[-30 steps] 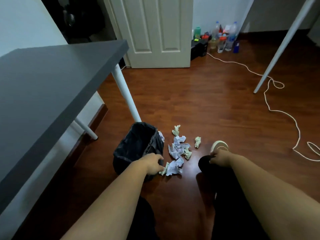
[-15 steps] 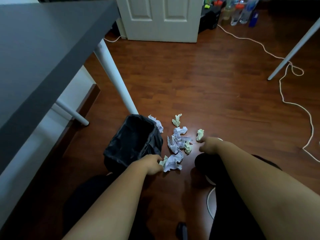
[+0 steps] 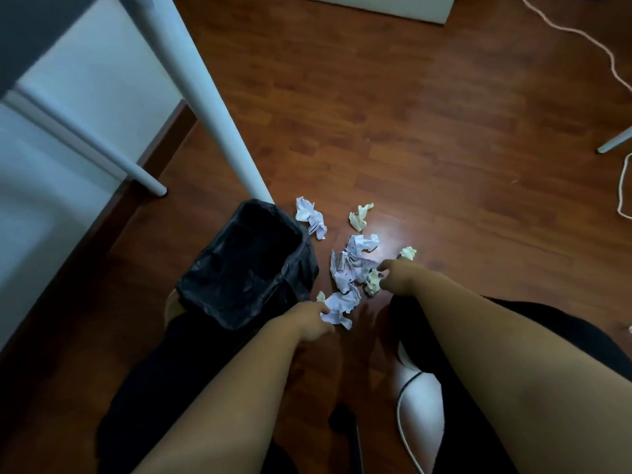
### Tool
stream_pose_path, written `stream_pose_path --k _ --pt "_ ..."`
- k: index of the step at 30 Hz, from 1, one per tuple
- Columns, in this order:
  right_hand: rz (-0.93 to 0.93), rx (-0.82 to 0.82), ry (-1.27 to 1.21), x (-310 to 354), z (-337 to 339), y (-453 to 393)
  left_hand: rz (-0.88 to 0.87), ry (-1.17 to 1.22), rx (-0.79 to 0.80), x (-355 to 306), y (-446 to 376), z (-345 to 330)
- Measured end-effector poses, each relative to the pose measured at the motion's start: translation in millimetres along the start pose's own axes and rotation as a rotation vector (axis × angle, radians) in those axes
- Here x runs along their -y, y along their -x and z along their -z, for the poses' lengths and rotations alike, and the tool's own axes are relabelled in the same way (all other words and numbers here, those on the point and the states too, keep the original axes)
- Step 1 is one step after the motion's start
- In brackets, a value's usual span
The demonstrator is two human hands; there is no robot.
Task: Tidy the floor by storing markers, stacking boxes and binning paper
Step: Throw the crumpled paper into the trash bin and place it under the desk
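Paper binning step. Left hand (image 3: 313,321) has its fingers curled onto the nearest white paper wad (image 3: 340,304), just beside the bin (image 3: 301,268). Right hand (image 3: 396,278) pinches at a small yellowish wad (image 3: 372,281) at the edge of the white paper pile (image 3: 352,261). More wads on the floor (image 3: 444,131): one (image 3: 309,217) by the bin rim, two yellowish (image 3: 359,217) (image 3: 408,253) farther out. Judgement: wads are light, soft and springy; pinch across the bulk, not a loose flap, or they unfold or drop. Bin's liner mouth is open, close by.

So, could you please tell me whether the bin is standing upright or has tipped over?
Upright. The bin stands on the floor with its black-lined mouth facing up, beside the table leg.
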State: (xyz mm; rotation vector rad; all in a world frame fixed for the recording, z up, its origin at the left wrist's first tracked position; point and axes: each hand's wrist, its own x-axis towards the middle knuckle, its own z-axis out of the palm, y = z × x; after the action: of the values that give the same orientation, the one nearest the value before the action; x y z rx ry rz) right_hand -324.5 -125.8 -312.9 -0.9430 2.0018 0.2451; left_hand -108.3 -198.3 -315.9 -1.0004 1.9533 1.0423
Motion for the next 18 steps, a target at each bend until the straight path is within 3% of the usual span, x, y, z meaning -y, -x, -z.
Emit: stream_pose_path --k 18 --pt "0.111 0.062 0.022 -38 -42 -140 0.165 0.217 -0.062 30 -110 -73"
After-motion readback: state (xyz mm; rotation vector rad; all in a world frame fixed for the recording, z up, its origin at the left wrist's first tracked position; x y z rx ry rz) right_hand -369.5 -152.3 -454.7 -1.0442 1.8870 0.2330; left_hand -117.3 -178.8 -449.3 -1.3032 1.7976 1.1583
